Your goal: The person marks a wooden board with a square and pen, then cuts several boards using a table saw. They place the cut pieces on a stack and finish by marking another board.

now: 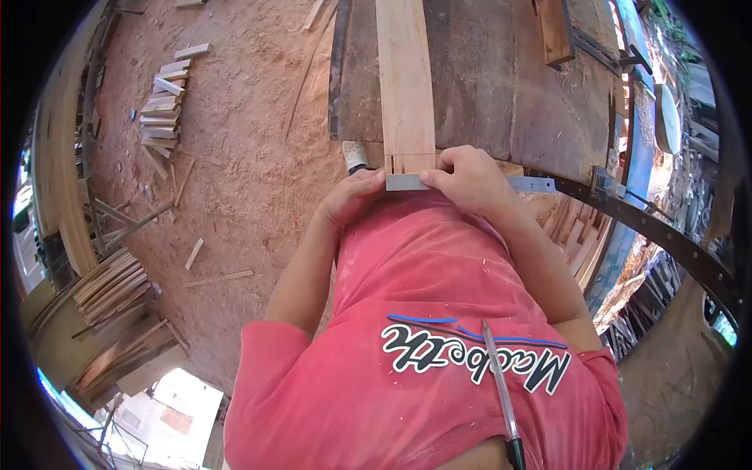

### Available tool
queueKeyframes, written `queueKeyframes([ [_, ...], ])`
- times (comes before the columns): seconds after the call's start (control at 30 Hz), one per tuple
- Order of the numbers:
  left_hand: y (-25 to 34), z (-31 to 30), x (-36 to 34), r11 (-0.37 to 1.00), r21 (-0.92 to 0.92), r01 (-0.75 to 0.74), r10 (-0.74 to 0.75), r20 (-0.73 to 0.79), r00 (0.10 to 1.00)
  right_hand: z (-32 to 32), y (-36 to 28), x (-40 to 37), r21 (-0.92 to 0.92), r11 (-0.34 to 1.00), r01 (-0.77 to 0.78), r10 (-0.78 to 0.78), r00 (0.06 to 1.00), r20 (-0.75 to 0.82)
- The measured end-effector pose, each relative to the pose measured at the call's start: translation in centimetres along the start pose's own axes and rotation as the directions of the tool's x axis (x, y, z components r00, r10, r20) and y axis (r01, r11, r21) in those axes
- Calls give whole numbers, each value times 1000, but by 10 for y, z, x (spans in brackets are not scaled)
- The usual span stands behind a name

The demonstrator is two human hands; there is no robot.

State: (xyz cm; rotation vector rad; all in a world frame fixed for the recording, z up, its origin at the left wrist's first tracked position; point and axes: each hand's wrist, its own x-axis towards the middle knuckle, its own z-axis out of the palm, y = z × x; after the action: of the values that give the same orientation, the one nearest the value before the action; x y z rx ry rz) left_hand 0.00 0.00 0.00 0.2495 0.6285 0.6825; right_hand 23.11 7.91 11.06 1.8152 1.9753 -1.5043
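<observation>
The metal ruler (pixel 533 185) lies across the near end of the pale plank (pixel 406 86), gripped under my right hand (pixel 468 182), while my left hand (pixel 352 197) just beside pinches its end, the dark workbench (pixel 486 78) beyond both.

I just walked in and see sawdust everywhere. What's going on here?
A person in a red shirt holds a metal ruler across the near end of a pale plank on a dark workbench. The left hand grips the ruler's end; the right hand presses on its middle. A pen sits at the chest.
</observation>
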Motion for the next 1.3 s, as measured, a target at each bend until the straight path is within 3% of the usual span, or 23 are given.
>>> queueKeyframes([
  [0.17, -4, -3, -2, 1000, -1, 15, -15, -28, 999, -5, -8, -3, -48, 998, -44, 47, 997, 64],
  [0.5, 3, -4, 2, 999, 32, 10, -10, 14, 1000, -6, -5, -1, -37, 998, -40, 42, 998, 45],
  [0.6, 13, 0, -4, 994, 113, 3, 2, -46, 999, 1, 1, -3, -33, 999, 3, -3, 1000, 7],
  [0.63, 26, -1, -11, 884, 455, 109, -29, -179, 983, 4, 6, -5, -10, 996, 91, -91, 995, -38],
  [0.67, 38, 3, -9, 650, 726, 225, -3, -294, 956, 4, 12, -7, 1, 985, 174, -173, 980, -98],
  [0.7, 65, 41, -12, 346, 867, 358, 42, -395, 918, 4, 18, -10, -7, 987, 162, -161, 976, -147],
  [0.73, 87, 79, -18, 6, 887, 462, 138, -458, 878, 5, 23, -13, -63, 973, 223, -231, 959, -168],
  [0.77, 85, 87, -15, -21, 911, 413, 140, -406, 903, 1, 24, -18, -125, 953, 276, -296, 938, -182],
  [0.83, 78, 95, -7, 15, 999, 48, 415, -50, 908, -14, 15, -31, -175, 942, 286, -322, 918, -233],
  [0.87, 75, 102, 2, -13, 1000, -1, 398, 6, 917, -18, 10, -35, -206, 924, 323, -367, 901, -231],
  [0.93, 64, 115, 23, 100, 994, -40, 290, 9, 957, -20, 7, -37, -296, 916, 269, -357, 884, -300],
  [1.03, 43, 115, 49, 361, 932, -31, 100, -6, 995, -31, 10, -48, -377, 903, 206, -354, 854, -382],
  [1.07, 41, 116, 54, 335, 940, -62, 86, 35, 996, -35, 11, -52, -376, 902, 213, -365, 842, -397],
  [1.1, 37, 114, 57, 263, 959, -104, 175, 59, 983, -36, 13, -57, -380, 906, 187, -353, 827, -436],
  [1.13, 36, 116, 61, 192, 971, -141, 266, 87, 960, -35, 16, -63, -379, 886, 269, -453, 679, -577],
  [1.2, 39, 124, 67, 156, 972, -175, 307, 121, 944, -42, 20, -80, -450, 802, 392, -572, 289, -768],
  [1.23, 41, 128, 70, 140, 973, -181, 359, 120, 926, -40, 28, -89, -461, 801, 382, -574, 269, -774],
  [1.3, 41, 141, 75, 132, 961, -244, 406, 172, 898, -26, 46, -101, -148, 907, 393, -123, -89, -988],
])
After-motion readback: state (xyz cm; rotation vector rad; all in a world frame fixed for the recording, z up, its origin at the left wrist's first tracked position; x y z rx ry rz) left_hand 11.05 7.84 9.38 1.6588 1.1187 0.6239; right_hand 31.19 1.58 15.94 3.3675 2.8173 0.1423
